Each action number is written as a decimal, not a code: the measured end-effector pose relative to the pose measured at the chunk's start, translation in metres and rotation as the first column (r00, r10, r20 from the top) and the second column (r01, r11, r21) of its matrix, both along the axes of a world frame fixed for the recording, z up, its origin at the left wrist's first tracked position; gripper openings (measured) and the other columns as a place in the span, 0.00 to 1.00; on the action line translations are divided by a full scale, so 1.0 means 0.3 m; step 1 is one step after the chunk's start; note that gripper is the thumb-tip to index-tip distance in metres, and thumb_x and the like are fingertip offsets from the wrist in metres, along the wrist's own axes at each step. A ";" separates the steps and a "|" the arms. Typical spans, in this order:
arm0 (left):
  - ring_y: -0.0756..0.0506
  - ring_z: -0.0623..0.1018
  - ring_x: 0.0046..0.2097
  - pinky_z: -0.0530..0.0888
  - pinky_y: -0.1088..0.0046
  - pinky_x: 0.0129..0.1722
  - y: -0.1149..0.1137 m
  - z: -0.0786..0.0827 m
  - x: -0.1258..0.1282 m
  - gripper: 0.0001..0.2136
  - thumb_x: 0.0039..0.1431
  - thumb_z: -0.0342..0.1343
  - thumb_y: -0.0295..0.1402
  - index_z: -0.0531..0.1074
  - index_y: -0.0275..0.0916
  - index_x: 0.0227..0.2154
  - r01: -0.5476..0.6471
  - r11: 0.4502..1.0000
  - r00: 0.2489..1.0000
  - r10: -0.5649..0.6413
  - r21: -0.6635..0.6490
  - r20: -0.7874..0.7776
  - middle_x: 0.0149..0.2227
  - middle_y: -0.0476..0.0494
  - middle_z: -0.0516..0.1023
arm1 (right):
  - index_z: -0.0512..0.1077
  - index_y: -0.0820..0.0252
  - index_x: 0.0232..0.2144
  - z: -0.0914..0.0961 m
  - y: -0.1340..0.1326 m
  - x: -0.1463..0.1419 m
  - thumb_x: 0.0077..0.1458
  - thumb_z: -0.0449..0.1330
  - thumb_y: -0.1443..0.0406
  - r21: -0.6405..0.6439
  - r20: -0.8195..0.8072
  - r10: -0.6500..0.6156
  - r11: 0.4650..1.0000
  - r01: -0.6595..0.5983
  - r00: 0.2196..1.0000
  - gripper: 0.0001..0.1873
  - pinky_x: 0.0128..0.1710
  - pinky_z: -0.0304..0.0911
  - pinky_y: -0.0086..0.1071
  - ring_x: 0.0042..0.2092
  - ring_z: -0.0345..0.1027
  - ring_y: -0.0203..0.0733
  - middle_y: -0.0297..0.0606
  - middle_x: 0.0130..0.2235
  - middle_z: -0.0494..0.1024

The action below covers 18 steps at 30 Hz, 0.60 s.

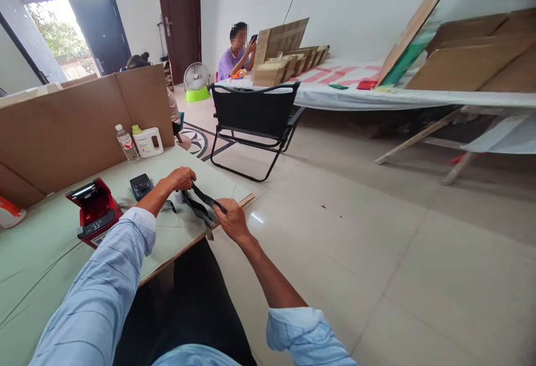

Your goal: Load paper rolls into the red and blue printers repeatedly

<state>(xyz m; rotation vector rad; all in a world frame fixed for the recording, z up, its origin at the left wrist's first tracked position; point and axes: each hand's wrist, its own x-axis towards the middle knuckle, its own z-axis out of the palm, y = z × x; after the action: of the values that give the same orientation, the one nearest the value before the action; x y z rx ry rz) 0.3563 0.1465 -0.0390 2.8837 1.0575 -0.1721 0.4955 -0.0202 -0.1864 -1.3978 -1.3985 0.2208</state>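
Observation:
My left hand (181,178) is closed on one end of a black strap (204,197) over the near corner of the pale green table (37,249). My right hand (231,220) grips the other end of the same strap just past the table's edge. More dark strap material hangs below between the two hands. A small black device (140,186) lies on the table just left of my left hand. A red label printer (94,210) with its lid up stands further left.
A water bottle (127,144) and a white jug (148,141) stand by a cardboard screen (71,126). A black folding chair (253,120) stands on the tiled floor. A long table (402,97) carries cardboard sheets; a seated person (234,53) is behind it.

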 end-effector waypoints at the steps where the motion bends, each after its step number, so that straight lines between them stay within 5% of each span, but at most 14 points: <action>1: 0.43 0.84 0.45 0.77 0.74 0.48 0.004 -0.013 -0.005 0.19 0.52 0.56 0.22 0.86 0.41 0.44 0.004 1.000 1.000 -0.004 -0.015 -0.024 0.42 0.43 0.87 | 0.82 0.54 0.36 -0.012 -0.005 -0.005 0.63 0.57 0.62 -0.002 0.017 0.026 1.000 -0.026 1.000 0.13 0.51 0.69 0.44 0.44 0.76 0.51 0.44 0.40 0.86; 8: 0.43 0.84 0.50 0.77 0.72 0.53 0.006 -0.011 -0.039 0.20 0.60 0.51 0.26 0.83 0.40 0.50 0.016 0.998 0.997 -0.021 -0.058 -0.078 0.50 0.41 0.87 | 0.81 0.54 0.38 -0.002 -0.024 -0.032 0.66 0.56 0.63 0.032 0.011 0.106 0.994 -0.107 0.994 0.12 0.54 0.68 0.45 0.48 0.75 0.51 0.44 0.42 0.84; 14: 0.40 0.79 0.60 0.73 0.67 0.62 -0.032 0.018 -0.085 0.27 0.65 0.52 0.32 0.70 0.37 0.67 -0.005 0.998 0.999 0.003 -0.058 -0.038 0.64 0.35 0.78 | 0.80 0.56 0.39 0.006 -0.016 -0.028 0.66 0.57 0.61 -0.014 0.056 0.119 0.993 -0.118 0.991 0.11 0.53 0.68 0.47 0.46 0.74 0.52 0.46 0.41 0.83; 18: 0.42 0.82 0.53 0.76 0.69 0.55 -0.045 0.053 -0.149 0.31 0.61 0.55 0.30 0.66 0.37 0.69 -0.083 0.984 0.995 0.091 -0.158 0.045 0.62 0.35 0.78 | 0.80 0.56 0.50 0.005 -0.023 -0.029 0.65 0.59 0.60 -0.006 0.019 0.101 0.995 -0.100 0.995 0.15 0.54 0.69 0.48 0.49 0.74 0.54 0.46 0.46 0.84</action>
<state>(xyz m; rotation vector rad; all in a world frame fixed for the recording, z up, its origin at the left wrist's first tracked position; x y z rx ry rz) 0.3117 0.1330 -0.0230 2.6833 1.1055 -0.1666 0.4868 -0.0270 -0.1849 -1.3382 -1.4868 0.2772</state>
